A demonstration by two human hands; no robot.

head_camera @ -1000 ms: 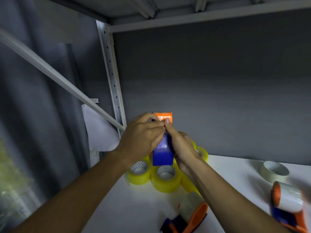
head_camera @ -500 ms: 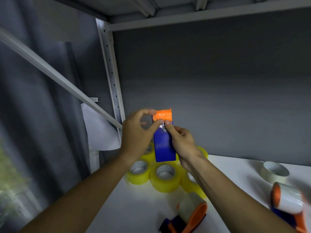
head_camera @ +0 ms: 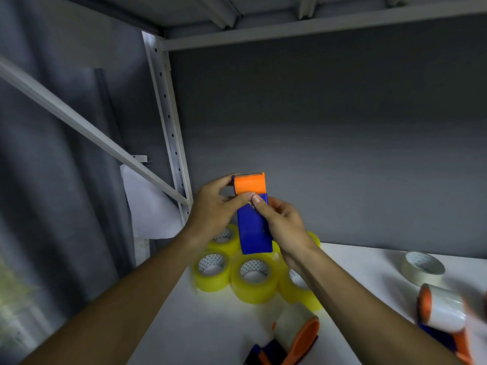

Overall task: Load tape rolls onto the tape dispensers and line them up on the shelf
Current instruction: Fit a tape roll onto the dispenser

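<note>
The blue-and-orange dispenser (head_camera: pixel 252 216) is being held up above the shelf (head_camera: pixel 216 322), upright for threading, I'd judge; the left hand (head_camera: pixel 214 209) is clasping its orange head while the right hand (head_camera: pixel 282 224) is gripping the blue body, fingertips pinching at the seam; below the grip, yellow tape rolls (head_camera: pixel 237 272) are waiting; loaded dispensers (head_camera: pixel 292 335) are lying nearer the viewer.

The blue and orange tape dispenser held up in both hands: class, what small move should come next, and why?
Probably lower the tape dispenser toward the yellow tape rolls and pick one to load. It appears to carry no roll, both the left hand and right hand grip it above the shelf, and two loaded dispensers already lie there.
</note>
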